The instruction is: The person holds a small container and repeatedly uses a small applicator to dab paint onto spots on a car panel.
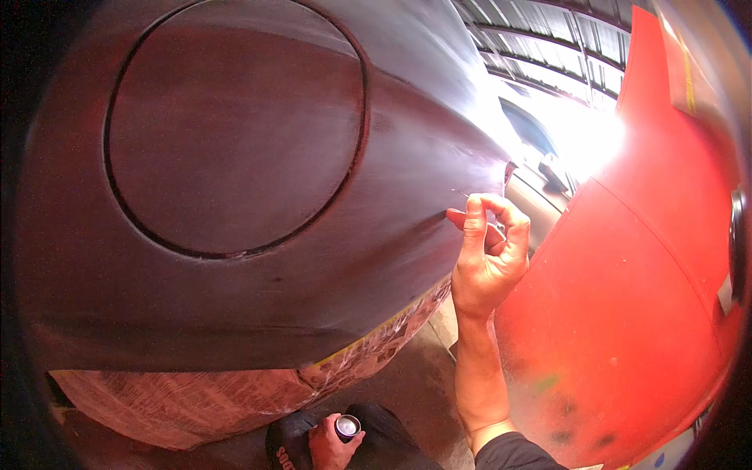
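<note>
My right hand point(487, 266) is raised beside the narrow end of a dark car body panel point(313, 305). Its thumb and forefinger are pinched on a thin, needle-like tool point(459, 193), whose tip points left towards the panel; I cannot make out its kind. A round seam in the panel outlines a circular flap point(235, 133). Low in the view, my left hand point(329, 446) is closed around a small dark can point(348, 426), held upright in front of my dark trousers. Something pale or silvery shows in its round top.
Masking paper point(196, 403) with yellow tape covers the area under the panel. At the right, a large red car panel point(611, 313) stands close to my right forearm. Bright light comes in below the metal roof point(548, 39). Concrete floor point(423, 384) shows between the panels.
</note>
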Demonstrator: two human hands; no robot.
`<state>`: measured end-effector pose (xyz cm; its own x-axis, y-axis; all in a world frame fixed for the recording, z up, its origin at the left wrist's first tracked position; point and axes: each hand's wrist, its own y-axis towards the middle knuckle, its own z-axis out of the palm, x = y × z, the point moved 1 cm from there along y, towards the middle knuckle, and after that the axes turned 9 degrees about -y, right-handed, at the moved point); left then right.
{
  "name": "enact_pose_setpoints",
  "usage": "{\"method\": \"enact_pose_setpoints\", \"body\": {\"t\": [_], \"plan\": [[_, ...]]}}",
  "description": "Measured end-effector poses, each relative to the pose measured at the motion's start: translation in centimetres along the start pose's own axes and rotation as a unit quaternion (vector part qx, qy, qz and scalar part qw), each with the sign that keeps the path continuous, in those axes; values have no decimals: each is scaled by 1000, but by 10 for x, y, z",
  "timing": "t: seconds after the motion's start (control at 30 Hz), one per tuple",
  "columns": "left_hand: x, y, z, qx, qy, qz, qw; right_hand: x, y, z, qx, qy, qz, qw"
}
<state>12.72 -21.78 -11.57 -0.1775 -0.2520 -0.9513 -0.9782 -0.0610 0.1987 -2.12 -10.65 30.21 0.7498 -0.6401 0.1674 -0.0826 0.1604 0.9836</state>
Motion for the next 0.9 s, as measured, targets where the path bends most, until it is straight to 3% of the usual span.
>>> {"method": "enact_pose_setpoints", "body": {"t": [0.6,0.9], "plan": [[1,0,1,2,19,5,1000,-2,0,0,8,-76,4,997],[1,0,3,-13,11,5,1000,2,-3,-2,0,-4,35,999]]}}
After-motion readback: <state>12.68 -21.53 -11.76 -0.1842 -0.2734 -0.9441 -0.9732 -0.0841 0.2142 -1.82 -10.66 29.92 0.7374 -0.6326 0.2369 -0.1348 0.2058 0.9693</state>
